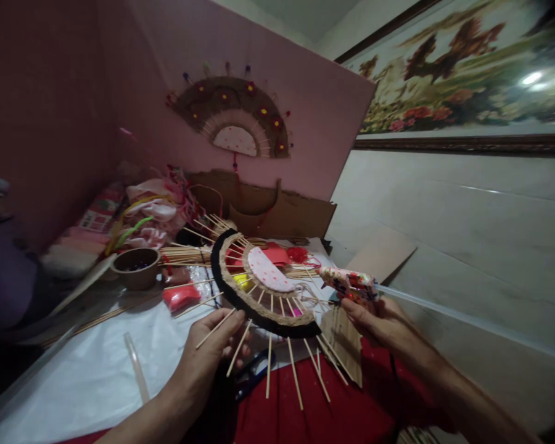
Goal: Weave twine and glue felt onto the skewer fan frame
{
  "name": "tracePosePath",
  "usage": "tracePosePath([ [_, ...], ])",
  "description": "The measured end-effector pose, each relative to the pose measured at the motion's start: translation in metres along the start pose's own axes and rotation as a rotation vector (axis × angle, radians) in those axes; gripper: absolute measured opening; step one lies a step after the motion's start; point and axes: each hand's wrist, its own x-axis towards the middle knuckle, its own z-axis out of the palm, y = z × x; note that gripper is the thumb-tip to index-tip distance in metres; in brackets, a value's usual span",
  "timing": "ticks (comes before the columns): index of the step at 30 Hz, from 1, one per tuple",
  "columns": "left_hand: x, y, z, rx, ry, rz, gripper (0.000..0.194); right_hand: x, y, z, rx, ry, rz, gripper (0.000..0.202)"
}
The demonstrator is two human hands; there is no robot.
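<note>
My left hand point(222, 339) grips the edge of a handmade fan point(264, 317), its fingers closed around the black band and the thin sticks. Wooden sticks radiate past a black curved band and a twine-wrapped band, and a white spotted half-circle point(271, 271) forms the centre. My right hand point(372, 314) is wrapped round a flower-patterned glue gun point(349, 280), whose nozzle points left towards the fan without visibly touching it. A long clear glue stick point(444, 314) runs out of the gun's back. Part of my left fingers is hidden behind the fan.
Blue-handled scissors point(254, 375) lie beneath the fan. A brown bowl point(136, 269), a red packet point(181, 297) and a loose glue stick point(136, 367) are to the left. A cardboard piece point(342, 345) sits near my right hand. A finished fan point(234, 102) hangs on the pink board behind.
</note>
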Motion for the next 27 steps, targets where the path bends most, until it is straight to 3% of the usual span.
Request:
tracePosePath([
  [4, 0.001, 0.002, 0.0, 0.022, 0.045, -0.033, 0.027, 0.004, 0.036, -0.037, -0.278, 0.056, -0.116, 0.031],
  [7, 0.002, 0.002, 0.0, 0.028, 0.056, -0.047, 0.027, -0.004, 0.061, -0.053, -0.53, 0.046, -0.012, 0.032],
  [11, 0.002, 0.0, -0.001, 0.011, 0.037, -0.032, 0.026, -0.014, 0.083, -0.056, -0.626, -0.007, 0.004, 0.031],
  [18, 0.001, 0.003, 0.002, 0.013, 0.043, -0.044, 0.027, -0.013, 0.092, -0.048, -0.713, -0.012, -0.034, 0.031],
  [23, 0.002, 0.001, 0.0, 0.033, 0.031, -0.03, 0.028, -0.009, 0.079, -0.045, -0.871, -0.049, -0.142, 0.03],
  [25, 0.003, 0.0, -0.001, 0.039, 0.033, -0.029, 0.029, -0.008, 0.057, -0.037, -0.898, 0.032, -0.239, 0.027],
  [27, 0.004, 0.0, -0.001, 0.041, 0.038, -0.031, 0.03, -0.006, 0.028, -0.02, -0.766, 0.052, -0.36, 0.026],
])
